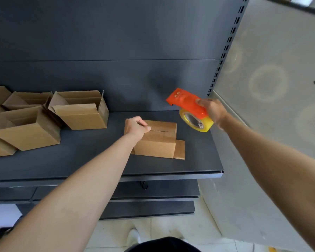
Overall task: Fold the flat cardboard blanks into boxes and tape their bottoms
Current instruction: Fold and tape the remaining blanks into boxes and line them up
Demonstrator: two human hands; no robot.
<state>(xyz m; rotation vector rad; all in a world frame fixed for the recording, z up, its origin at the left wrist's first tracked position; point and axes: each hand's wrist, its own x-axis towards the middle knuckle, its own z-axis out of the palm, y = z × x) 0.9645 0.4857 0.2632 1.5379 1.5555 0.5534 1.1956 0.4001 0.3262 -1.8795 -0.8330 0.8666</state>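
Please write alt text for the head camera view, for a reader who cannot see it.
A left hand steadies an upturned brown cardboard box on a dark metal shelf while the right hand holds an orange tape dispenser above. Open brown boxes stand at left.

Dark grey metal shelving (171, 160) with slotted upright (224, 51), pale grey wall (280, 51) alongside, light tiled floor (171, 228) below.
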